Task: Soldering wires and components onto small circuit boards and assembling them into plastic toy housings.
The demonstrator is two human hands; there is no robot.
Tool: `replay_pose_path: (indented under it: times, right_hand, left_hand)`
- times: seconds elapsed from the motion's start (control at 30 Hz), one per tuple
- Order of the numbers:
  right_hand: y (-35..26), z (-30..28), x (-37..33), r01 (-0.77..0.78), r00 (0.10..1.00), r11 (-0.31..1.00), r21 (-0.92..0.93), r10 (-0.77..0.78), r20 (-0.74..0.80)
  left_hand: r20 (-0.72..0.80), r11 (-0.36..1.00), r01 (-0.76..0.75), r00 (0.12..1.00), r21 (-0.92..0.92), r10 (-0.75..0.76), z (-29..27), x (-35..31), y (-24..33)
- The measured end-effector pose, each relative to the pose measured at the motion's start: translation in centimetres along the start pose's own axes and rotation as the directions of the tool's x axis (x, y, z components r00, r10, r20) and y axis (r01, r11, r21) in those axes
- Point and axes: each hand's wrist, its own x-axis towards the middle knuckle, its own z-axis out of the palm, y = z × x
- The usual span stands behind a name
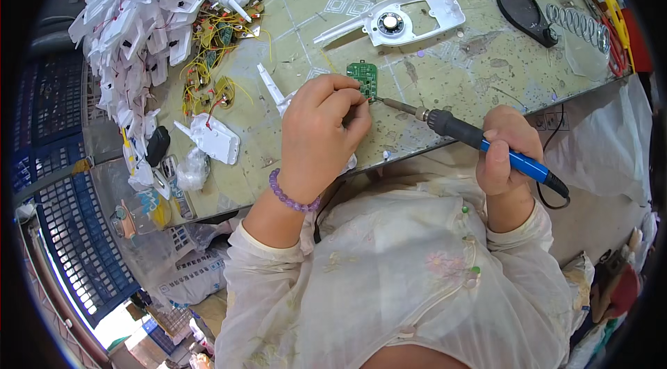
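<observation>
My left hand (321, 131) pinches the lower edge of a small green circuit board (362, 74) and holds it on the worn table (445, 70); a purple bead bracelet sits on that wrist. My right hand (501, 150) grips a soldering iron (479, 141) with a black and blue handle. Its metal tip points left and reaches the board's lower right corner, next to my left fingertips. A white plastic part lies partly hidden under my left hand.
A white plastic housing with a round metal disc (397, 19) lies beyond the board. A big heap of white plastic shells (149, 14) and wired boards (215, 56) fills the left. A black oval part (524, 11) and a wire coil (580, 23) sit at right.
</observation>
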Motion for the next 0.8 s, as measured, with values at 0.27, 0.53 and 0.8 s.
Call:
replay_pose_path:
  times: [0.27,0.53,0.8]
  right_hand:
    - [0.3,0.3,-0.3,0.023,0.993,0.999,0.036,-0.018,-0.119]
    - [0.2,0.6,-0.1,-0.033,0.954,0.999,-0.008,0.029,-0.298]
    - [-6.8,-10.7,5.0,0.145,0.615,0.807,-0.572,-0.527,-0.587]
  left_hand:
    - [-0.006,1.000,0.002,1.000,-0.010,-0.002,0.1,-0.1,-0.1]
    - [-0.010,1.000,-0.006,1.000,-0.022,0.005,0.1,0.2,0.3]
    - [-0.026,0.997,0.054,0.998,-0.062,-0.056,0.0,-0.1,0.3]
